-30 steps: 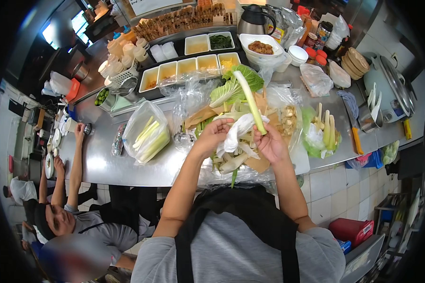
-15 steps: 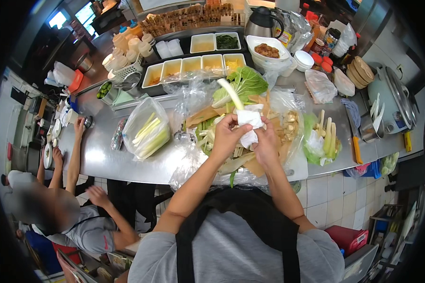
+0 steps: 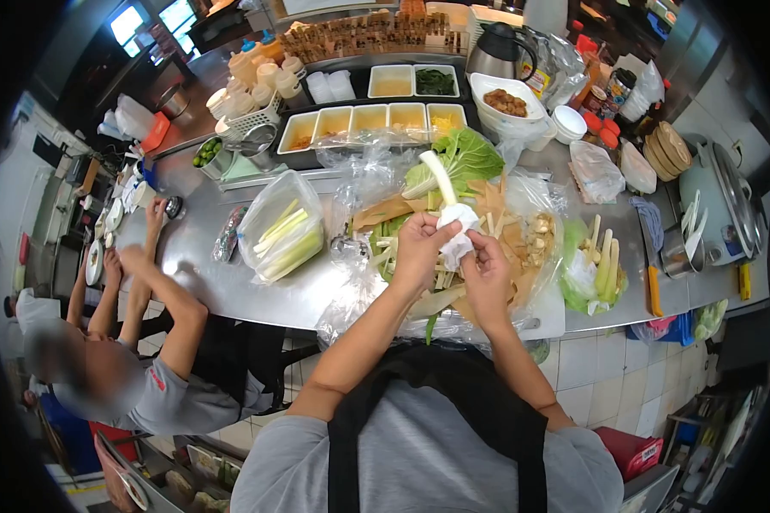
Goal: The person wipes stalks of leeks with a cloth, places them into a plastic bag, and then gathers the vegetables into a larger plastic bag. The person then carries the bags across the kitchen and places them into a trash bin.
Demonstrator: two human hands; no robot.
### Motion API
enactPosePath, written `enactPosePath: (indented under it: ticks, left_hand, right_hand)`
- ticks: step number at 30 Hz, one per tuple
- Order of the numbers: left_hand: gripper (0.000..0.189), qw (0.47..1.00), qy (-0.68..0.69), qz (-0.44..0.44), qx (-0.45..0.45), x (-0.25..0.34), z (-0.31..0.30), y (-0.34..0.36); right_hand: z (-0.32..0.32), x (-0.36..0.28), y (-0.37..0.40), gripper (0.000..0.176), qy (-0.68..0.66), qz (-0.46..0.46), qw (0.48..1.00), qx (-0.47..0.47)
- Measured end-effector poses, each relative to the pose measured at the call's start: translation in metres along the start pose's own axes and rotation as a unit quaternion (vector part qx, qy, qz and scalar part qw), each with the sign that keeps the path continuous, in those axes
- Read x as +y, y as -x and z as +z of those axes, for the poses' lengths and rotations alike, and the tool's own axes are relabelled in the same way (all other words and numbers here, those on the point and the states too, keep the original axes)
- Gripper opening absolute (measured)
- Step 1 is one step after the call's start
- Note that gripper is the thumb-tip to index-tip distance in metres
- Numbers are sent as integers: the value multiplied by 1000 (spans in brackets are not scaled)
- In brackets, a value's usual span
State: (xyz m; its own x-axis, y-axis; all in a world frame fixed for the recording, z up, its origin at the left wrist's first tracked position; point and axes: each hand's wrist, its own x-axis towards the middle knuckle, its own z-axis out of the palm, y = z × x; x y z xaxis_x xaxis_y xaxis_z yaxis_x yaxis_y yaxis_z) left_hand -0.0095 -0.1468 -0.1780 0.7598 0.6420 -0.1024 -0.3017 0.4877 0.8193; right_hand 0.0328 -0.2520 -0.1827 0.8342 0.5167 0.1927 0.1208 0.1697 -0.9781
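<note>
A white paper towel (image 3: 459,224) is bunched around the lower end of a pale leek stalk (image 3: 438,175), which points up and away from me. My left hand (image 3: 419,252) is closed, pinching the towel and stalk from the left. My right hand (image 3: 488,275) is closed on the towel's lower right side. Below both hands lies a spread of trimmed leek pieces and peelings (image 3: 441,301) on brown paper and clear plastic. Behind the stalk is a large green leaf (image 3: 475,162). The stalk's wrapped end is hidden.
Left of the pile stands a plastic-lined container (image 3: 284,227) with cut stalks. To the right are a green bag of stalks (image 3: 603,269) and an orange-handled knife (image 3: 654,295). Sauce trays (image 3: 368,120) line the back. A co-worker's arm (image 3: 167,286) reaches over the counter at left.
The view has shifted, so the counter sits further right and slightly lower. My hands keep their hold on the towel and stalk. The co-worker's near arm has swung forward to the counter.
</note>
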Motion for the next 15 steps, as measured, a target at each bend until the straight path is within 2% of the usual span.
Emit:
enactPosePath:
  ticks: [3,6,7,8,10,11,12,13,14,15]
  left_hand:
    - [17,1000,-6,8,24,15,4,-11]
    - [18,997,-25,32,58,36,1,-36]
    - [18,995,1,43,95,38,-3,-46]
    - [18,989,27,54,131,39,-7,-52]
    - [15,986,28,79,145,42,-22,-55]
    - [13,982,29,100,156,46,-28,-56]
    - [5,986,-20,87,143,47,-31,-41]
    - [4,992,-61,68,90,42,-25,-27]
    - [6,993,-103,49,36,39,-16,-11]
    - [7,998,-62,3,-26,18,-19,-1]
  right_hand:
    - [-5,-7,6,19,81,-27,996,-10]
    - [-8,-10,20,19,105,-28,994,-22]
    - [-10,-10,23,19,106,-29,994,-22]
    - [-12,-9,26,20,93,-49,994,3]
    - [-16,-10,26,22,79,-69,994,30]
    - [-18,-11,26,21,116,-79,988,58]
    - [-20,-13,26,21,153,-88,980,87]
    - [-20,-15,23,21,153,-89,980,92]
    - [-18,-17,18,20,198,-133,966,102]
    - [-15,-19,16,19,242,-176,948,109]
